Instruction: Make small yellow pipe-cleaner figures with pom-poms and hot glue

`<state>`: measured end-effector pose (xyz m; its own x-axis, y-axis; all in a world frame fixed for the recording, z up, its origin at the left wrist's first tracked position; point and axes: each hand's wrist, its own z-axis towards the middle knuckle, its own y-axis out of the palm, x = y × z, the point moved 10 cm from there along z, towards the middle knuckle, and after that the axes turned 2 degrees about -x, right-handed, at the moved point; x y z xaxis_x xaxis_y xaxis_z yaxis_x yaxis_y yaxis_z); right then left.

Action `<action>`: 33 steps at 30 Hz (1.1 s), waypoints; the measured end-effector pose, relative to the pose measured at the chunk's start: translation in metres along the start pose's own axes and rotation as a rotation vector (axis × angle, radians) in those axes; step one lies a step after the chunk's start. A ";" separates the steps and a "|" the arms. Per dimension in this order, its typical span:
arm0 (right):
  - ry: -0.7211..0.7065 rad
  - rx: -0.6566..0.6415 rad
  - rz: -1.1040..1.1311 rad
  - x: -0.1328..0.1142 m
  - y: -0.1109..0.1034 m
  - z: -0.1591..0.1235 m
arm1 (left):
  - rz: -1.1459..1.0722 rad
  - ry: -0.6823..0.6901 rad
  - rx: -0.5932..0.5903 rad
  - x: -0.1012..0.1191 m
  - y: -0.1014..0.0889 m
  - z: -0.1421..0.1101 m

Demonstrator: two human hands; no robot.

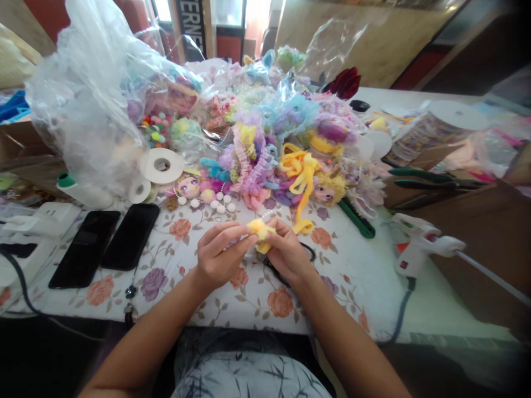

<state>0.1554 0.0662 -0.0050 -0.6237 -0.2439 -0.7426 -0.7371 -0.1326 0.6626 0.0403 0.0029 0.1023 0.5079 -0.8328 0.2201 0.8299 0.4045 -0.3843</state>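
Between my two hands, just above the flowered tablecloth [174, 298], is a small yellow fabric piece [261, 229], bunched up and blurred in detail. My left hand [222, 249] pinches its left side with thumb and fingers. On the other side my right hand [288, 249] grips it, fingers curled. A dark cord loop [307, 251] lies partly hidden under my right hand. Just beyond the hands, a yellow ribbon [305, 182] trails down from the pile onto the cloth. White beads [215, 205] lie left of it, by a doll head [189, 185].
A heap of pastel ruffled trims [253, 149] and plastic bags [91, 94] fills the back. Two black phones [130, 235] lie left, near a white tape roll [162, 165]. At right are a glue gun [415, 243] with its cord, green-handled pliers [427, 179] and a green cutter [360, 221].
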 end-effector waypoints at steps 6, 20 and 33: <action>-0.105 0.081 -0.165 -0.011 -0.011 -0.002 | -0.340 -0.409 -0.013 -0.043 0.008 -0.009; -0.160 0.041 -0.355 -0.013 -0.012 -0.001 | -0.898 -0.888 -0.203 -0.078 0.051 -0.039; -0.023 0.019 -0.197 -0.003 -0.003 -0.001 | -0.656 -0.808 -0.241 -0.075 0.043 -0.031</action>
<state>0.1601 0.0664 -0.0049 -0.4728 -0.1935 -0.8597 -0.8500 -0.1571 0.5028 0.0308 0.0711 0.0418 0.0544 -0.3269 0.9435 0.9739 -0.1911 -0.1224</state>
